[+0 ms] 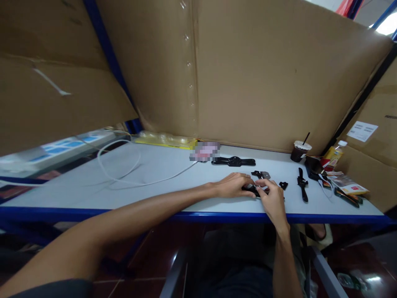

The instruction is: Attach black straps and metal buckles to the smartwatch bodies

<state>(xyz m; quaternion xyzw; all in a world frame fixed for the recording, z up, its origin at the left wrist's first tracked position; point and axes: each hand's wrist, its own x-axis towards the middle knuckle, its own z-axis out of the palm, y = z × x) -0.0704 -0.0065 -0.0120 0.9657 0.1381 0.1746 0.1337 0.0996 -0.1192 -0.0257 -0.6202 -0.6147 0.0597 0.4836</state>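
Near the table's front edge, my left hand (235,185) is closed round the left end of a black tool (253,189), which lies low over the tabletop. My right hand (272,198) meets it from the right, its fingertips pinched at the tool's middle. Whether a small part sits between those fingertips is too small to tell. Just behind my hands lies a black and metal piece (261,174). A small black part (283,185) rests to the right of my right hand. Farther right is a black handled tool (302,185).
Behind my hands lies a black two-handled tool (233,161), beside a blurred pink item (204,151). A white cable (149,183) loops leftward. At right stand a drink cup (300,151), a bottle (334,155) and a black box (314,167). Cardboard (248,74) walls the back.
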